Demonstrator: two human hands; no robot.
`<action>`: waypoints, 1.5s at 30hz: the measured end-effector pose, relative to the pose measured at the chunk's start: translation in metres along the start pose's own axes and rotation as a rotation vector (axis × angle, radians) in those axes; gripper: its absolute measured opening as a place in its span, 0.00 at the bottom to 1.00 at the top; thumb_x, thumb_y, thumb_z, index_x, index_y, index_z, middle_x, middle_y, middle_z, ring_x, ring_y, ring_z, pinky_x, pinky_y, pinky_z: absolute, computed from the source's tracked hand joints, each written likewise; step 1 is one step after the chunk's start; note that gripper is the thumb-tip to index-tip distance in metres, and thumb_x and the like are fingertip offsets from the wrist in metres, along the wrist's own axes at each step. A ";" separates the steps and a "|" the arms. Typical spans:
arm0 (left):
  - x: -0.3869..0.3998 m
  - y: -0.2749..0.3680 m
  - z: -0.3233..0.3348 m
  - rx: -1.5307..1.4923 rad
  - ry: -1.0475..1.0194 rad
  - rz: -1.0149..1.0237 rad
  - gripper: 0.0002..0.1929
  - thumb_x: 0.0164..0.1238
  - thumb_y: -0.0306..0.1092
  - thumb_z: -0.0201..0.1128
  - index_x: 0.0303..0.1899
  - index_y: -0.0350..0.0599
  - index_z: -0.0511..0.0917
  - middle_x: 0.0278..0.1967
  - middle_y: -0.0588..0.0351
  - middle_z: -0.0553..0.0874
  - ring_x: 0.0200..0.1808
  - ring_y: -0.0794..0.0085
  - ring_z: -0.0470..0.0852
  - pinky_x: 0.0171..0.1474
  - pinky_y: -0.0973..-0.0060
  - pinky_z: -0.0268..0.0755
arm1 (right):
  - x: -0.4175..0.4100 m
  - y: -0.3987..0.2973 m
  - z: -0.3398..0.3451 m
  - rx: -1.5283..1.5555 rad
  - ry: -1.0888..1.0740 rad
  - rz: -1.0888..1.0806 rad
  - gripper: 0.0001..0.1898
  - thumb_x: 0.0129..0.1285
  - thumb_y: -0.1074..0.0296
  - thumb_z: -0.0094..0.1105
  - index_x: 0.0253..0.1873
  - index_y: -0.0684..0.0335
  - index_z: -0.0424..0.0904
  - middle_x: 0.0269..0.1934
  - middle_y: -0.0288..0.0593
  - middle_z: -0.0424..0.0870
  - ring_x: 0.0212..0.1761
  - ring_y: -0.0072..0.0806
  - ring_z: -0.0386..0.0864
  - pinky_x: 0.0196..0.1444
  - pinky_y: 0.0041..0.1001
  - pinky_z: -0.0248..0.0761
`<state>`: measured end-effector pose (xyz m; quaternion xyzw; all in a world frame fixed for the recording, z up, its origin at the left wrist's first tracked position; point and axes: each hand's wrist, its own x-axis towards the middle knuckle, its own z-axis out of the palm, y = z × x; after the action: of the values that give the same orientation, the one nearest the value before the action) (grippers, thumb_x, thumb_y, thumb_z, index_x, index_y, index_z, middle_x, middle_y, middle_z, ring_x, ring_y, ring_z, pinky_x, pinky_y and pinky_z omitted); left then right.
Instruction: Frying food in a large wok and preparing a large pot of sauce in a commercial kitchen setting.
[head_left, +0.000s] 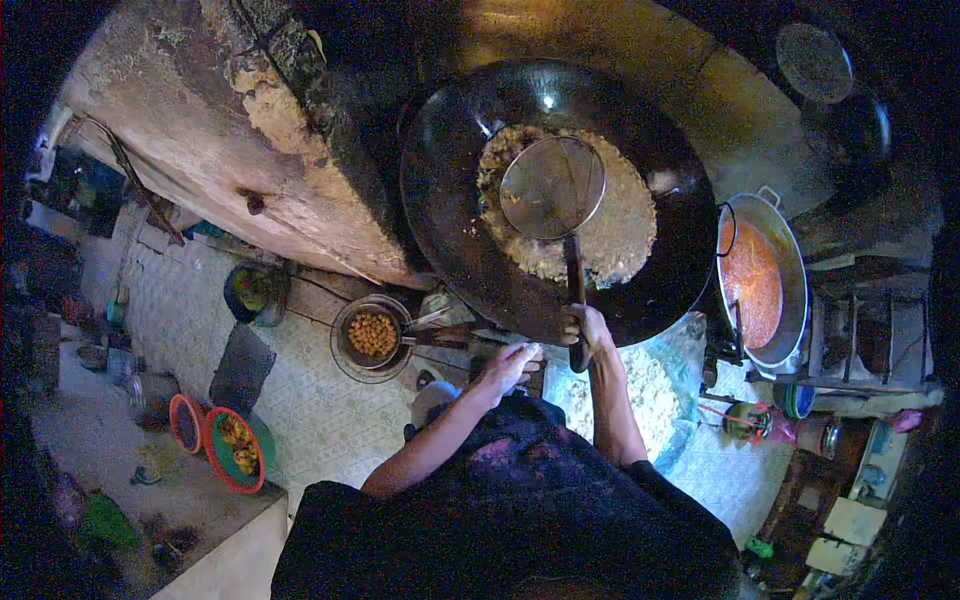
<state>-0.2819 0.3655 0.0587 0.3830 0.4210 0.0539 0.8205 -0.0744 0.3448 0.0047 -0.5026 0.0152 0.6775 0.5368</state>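
My right hand (594, 330) grips the dark handle of a round wire-mesh skimmer (553, 187). The skimmer's head lies over the middle of a large black wok (450, 202), above a foamy, pale-brown mass of frying food (626, 210). Whether the mesh dips into the food is hard to tell. Near the wok's front rim, my left hand (514, 369) hovers with its fingers curled; I cannot make out anything in it. Below the wok, to the right, a clear plastic bag (686, 405) holds white shredded food (649, 397), partly hidden behind my right forearm.
A metal pot (795, 292) of orange-red liquid stands right of the wok. To the left are a stained wall (315, 195) and a bowl (336, 352) with a strainer of small brown fried pieces (373, 334). Plastic baskets (208, 457) sit on a ledge (217, 532) at lower left.
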 end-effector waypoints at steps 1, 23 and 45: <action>0.003 -0.003 -0.002 -0.015 0.001 0.005 0.18 0.63 0.46 0.49 0.46 0.44 0.72 0.43 0.59 0.78 0.41 0.76 0.75 0.40 0.79 0.66 | 0.003 0.005 -0.002 0.016 -0.062 -0.007 0.08 0.59 0.67 0.36 0.26 0.56 0.61 0.15 0.31 0.56 0.13 0.21 0.55 0.12 0.23 0.50; 0.002 0.011 -0.005 0.033 0.011 0.024 0.18 0.63 0.46 0.48 0.47 0.46 0.72 0.44 0.59 0.78 0.43 0.76 0.75 0.46 0.75 0.64 | 0.004 -0.003 0.030 0.041 -0.171 0.120 0.06 0.57 0.72 0.40 0.26 0.58 0.60 0.14 0.32 0.58 0.11 0.19 0.53 0.12 0.19 0.47; -0.002 -0.005 -0.002 -0.004 0.037 0.027 0.18 0.63 0.46 0.49 0.48 0.46 0.72 0.45 0.59 0.78 0.44 0.75 0.75 0.46 0.74 0.65 | -0.065 0.025 0.039 -1.200 0.353 -0.760 0.25 0.48 0.75 0.55 0.52 0.74 0.60 0.30 0.53 0.76 0.30 0.44 0.76 0.33 0.31 0.68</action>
<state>-0.2862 0.3626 0.0560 0.3862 0.4307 0.0729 0.8124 -0.1238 0.3094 0.0566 -0.7824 -0.4479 0.2453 0.3564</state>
